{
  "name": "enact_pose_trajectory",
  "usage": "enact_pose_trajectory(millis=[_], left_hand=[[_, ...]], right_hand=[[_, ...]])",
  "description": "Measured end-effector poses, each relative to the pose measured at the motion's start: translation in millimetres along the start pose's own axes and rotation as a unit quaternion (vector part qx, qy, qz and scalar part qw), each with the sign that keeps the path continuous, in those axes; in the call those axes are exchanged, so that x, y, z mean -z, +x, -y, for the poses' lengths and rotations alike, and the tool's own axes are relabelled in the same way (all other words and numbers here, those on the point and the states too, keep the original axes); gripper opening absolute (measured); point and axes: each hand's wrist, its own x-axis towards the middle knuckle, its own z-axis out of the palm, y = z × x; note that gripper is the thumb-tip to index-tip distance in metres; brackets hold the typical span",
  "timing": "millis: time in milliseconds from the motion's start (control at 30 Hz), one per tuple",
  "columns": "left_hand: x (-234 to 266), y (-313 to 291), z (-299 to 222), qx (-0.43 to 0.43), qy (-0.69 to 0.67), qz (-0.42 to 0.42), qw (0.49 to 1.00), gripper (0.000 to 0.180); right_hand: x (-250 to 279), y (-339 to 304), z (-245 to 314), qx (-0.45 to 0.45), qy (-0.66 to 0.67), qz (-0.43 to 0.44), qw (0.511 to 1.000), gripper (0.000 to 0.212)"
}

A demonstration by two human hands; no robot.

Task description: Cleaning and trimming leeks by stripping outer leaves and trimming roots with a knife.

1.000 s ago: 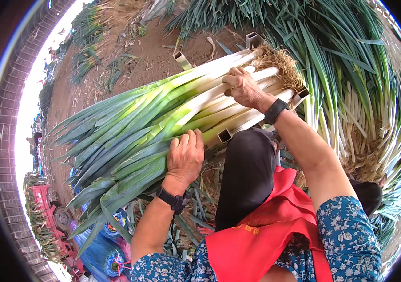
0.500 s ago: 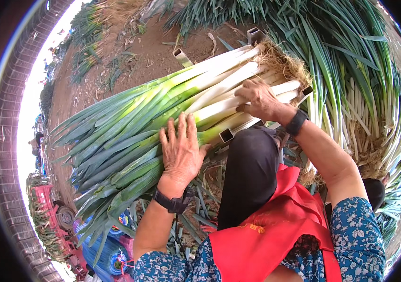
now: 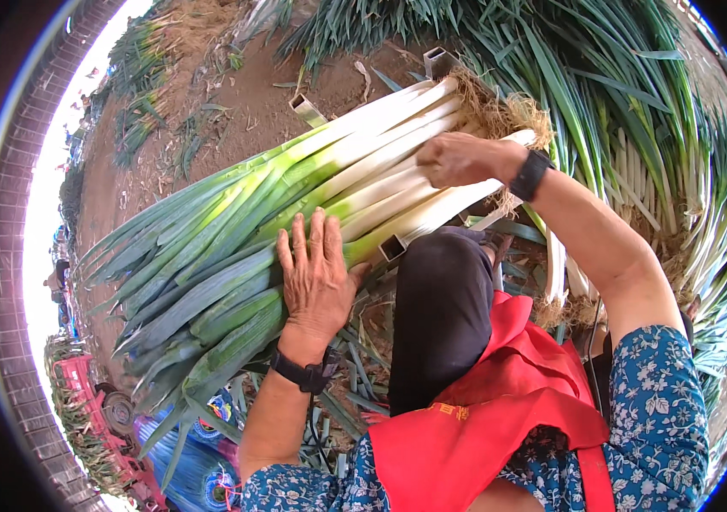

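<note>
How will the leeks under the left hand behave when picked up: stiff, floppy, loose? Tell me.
The leeks would probably stay stiff along the white stalks, which lie straight. Their green leaves would likely flop, as some droop at the ends. Lifted together, they may slide apart, since no tie shows around them.

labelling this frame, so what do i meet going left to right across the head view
Red wheeled vehicle, left hand, right hand, right wristband, leeks at the far right edge.
</note>
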Motion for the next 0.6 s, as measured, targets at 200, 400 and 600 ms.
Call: enact_pose_trajectory(millis=[200,400,600], left_hand=[[12,24,-1,0.04,0.016,0.096,0.994,0.091],[6,29,-9,0.043,0.093,0.037,0.994,0.1],[7,29,-15,-0.018,0.093,0.159,0.983,0.084]], right_hand=[[11,3,-5,-0.009,-0.139,0.008,0.99,0.012],[-21,43,-19,-0.008,-0.103,-0.196,0.975,0.017],[-87,30,-53,0.045,0.038,-0.206,0.977,0.026]])
